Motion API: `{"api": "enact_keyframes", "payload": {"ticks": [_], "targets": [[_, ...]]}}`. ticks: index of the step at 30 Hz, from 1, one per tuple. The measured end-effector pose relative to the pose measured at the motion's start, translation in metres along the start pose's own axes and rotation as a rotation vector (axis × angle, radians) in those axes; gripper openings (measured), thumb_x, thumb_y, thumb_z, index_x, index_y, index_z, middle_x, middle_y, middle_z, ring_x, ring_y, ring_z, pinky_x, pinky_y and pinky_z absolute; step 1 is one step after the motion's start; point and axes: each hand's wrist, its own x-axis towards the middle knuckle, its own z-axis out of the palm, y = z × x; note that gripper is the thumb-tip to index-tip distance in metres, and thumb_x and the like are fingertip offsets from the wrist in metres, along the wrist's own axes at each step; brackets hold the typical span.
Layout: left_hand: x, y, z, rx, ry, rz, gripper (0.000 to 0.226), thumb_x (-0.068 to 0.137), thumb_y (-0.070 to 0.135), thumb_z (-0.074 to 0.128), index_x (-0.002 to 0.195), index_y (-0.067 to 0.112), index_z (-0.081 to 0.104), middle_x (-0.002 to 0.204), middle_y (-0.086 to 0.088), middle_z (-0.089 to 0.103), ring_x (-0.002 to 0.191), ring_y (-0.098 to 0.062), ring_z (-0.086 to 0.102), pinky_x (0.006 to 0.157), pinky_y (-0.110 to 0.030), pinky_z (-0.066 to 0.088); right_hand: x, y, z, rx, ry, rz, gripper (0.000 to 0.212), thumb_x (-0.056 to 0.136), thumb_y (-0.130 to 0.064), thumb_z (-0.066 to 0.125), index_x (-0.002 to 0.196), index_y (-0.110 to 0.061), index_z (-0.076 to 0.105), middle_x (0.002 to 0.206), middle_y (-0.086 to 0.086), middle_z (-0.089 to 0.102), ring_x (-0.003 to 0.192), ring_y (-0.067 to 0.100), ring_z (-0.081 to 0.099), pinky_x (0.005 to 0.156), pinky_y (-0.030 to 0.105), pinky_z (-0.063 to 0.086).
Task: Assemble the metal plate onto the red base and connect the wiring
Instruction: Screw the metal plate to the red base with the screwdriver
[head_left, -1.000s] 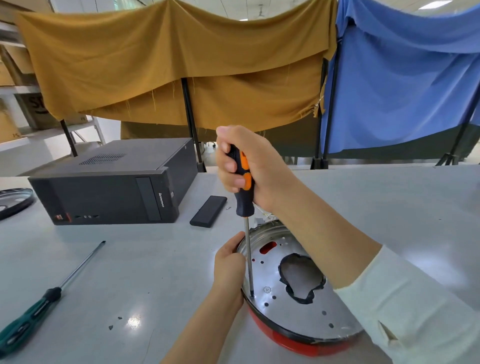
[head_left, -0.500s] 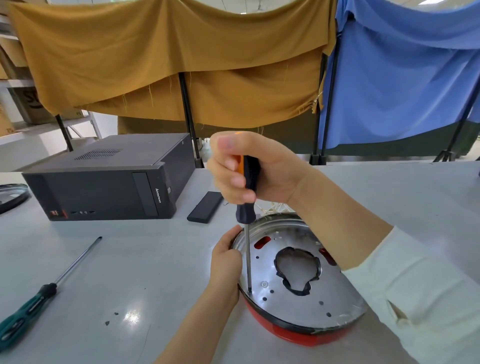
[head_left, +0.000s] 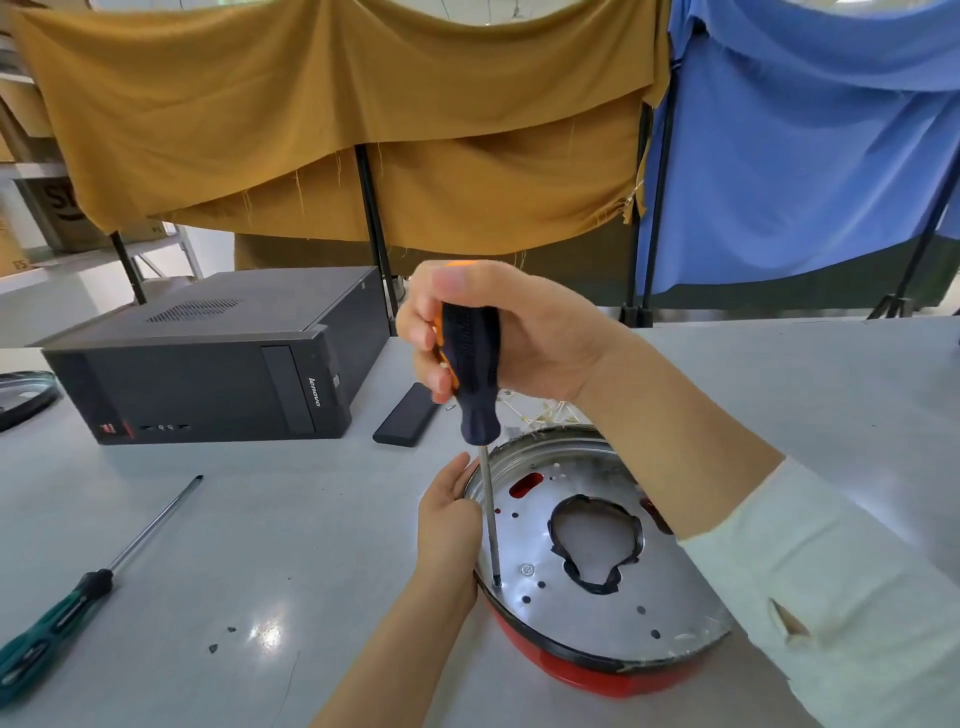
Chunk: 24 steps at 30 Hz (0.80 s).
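Your right hand (head_left: 498, 332) is gripping the black-and-orange screwdriver (head_left: 470, 374) upright, its tip touching the metal plate (head_left: 587, 597) near the left rim. The plate is sitting in the red base (head_left: 597, 675). Your left hand (head_left: 449, 525) is curling against the plate's left rim, bracing it.

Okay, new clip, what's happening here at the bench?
A person is screwing a metal plate onto a red base. The right hand grips a black-and-orange screwdriver upright, its tip down at a spot near the plate's left edge. The left hand holds the rim there to steady it. A green-handled screwdriver lies unused on the table. No wiring being connected is visible.
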Motion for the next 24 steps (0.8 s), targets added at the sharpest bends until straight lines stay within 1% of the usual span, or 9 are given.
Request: {"api": "enact_keyframes", "payload": {"ticks": [3,5,10,12,13,16,19,21,24], "targets": [[0.0,0.0,0.001,-0.008,0.005,-0.004,0.06,0.087,-0.014,0.047,0.135,0.021,0.051,0.123,-0.001,0.065,0.106,-0.024,0.067,0.071,-0.031,0.058,0.004,0.0,0.001,0.161,-0.081,0.012,0.024,0.088,-0.016,0.035,0.067,-0.016,0.046,0.056,-0.004,0.049,0.039,0.012,0.047,0.046,0.022,0.04],[0.001,-0.001,0.001,-0.041,0.024,-0.005,0.06,0.087,-0.015,0.044,0.132,0.023,0.053,0.121,0.0,0.067,0.101,-0.023,0.069,0.07,-0.031,0.059,0.008,0.004,0.006,0.212,0.007,0.015,0.024,0.088,-0.015,0.037,0.065,-0.016,0.044,0.048,-0.005,0.043,0.032,0.008,0.035,0.04,0.018,0.033],[0.002,-0.006,0.002,-0.035,0.06,0.011,0.061,0.086,-0.017,0.035,0.132,0.018,0.053,0.119,0.004,0.069,0.087,-0.018,0.07,0.078,-0.038,0.06,0.008,0.021,0.023,-0.02,0.634,-0.255,0.029,0.095,-0.008,0.05,0.066,-0.015,0.048,0.048,-0.001,0.046,0.033,0.007,0.037,0.037,0.017,0.033],[0.002,-0.006,0.003,-0.016,0.099,0.018,0.058,0.087,-0.016,0.035,0.128,0.021,0.052,0.114,0.011,0.067,0.064,-0.007,0.067,0.06,-0.022,0.056,0.005,0.023,0.029,-0.165,0.864,-0.325,0.024,0.093,-0.01,0.054,0.069,-0.015,0.051,0.051,0.0,0.048,0.035,0.005,0.042,0.037,0.017,0.034],[0.002,-0.006,0.003,-0.012,0.1,0.018,0.059,0.087,-0.016,0.035,0.129,0.023,0.051,0.112,0.012,0.066,0.06,-0.004,0.066,0.057,-0.02,0.055,0.005,0.023,0.03,-0.21,0.898,-0.327,0.023,0.093,-0.012,0.055,0.07,-0.015,0.051,0.052,0.0,0.05,0.036,0.005,0.044,0.038,0.017,0.036],[0.001,-0.006,0.002,-0.022,0.041,0.004,0.061,0.086,-0.016,0.035,0.134,0.017,0.053,0.122,0.002,0.068,0.087,-0.024,0.072,0.08,-0.039,0.06,0.004,0.016,0.025,-0.219,0.718,-0.228,0.024,0.094,-0.015,0.057,0.071,-0.015,0.052,0.054,0.0,0.053,0.038,0.01,0.048,0.042,0.021,0.041],[0.001,-0.004,0.002,-0.028,0.049,0.0,0.06,0.087,-0.016,0.041,0.135,0.018,0.052,0.124,-0.002,0.067,0.1,-0.025,0.069,0.079,-0.038,0.06,0.003,0.003,0.011,-0.096,0.281,-0.047,0.026,0.093,-0.023,0.054,0.068,-0.015,0.056,0.066,0.0,0.058,0.055,0.017,0.059,0.055,0.028,0.049],[0.002,-0.004,0.002,-0.014,0.029,0.001,0.06,0.086,-0.017,0.04,0.135,0.017,0.053,0.125,-0.005,0.066,0.104,-0.027,0.068,0.085,-0.043,0.058,0.001,-0.003,0.004,0.039,0.075,0.006,0.025,0.09,-0.023,0.045,0.068,-0.014,0.052,0.072,-0.001,0.059,0.071,0.02,0.065,0.06,0.028,0.053],[0.002,-0.006,0.001,-0.025,0.02,-0.004,0.063,0.084,-0.018,0.037,0.134,0.014,0.054,0.125,-0.01,0.066,0.105,-0.033,0.067,0.091,-0.052,0.055,0.004,-0.004,0.005,0.143,0.012,0.018,0.02,0.087,-0.016,0.037,0.067,-0.013,0.041,0.058,-0.003,0.051,0.047,0.014,0.053,0.047,0.022,0.044]]}}
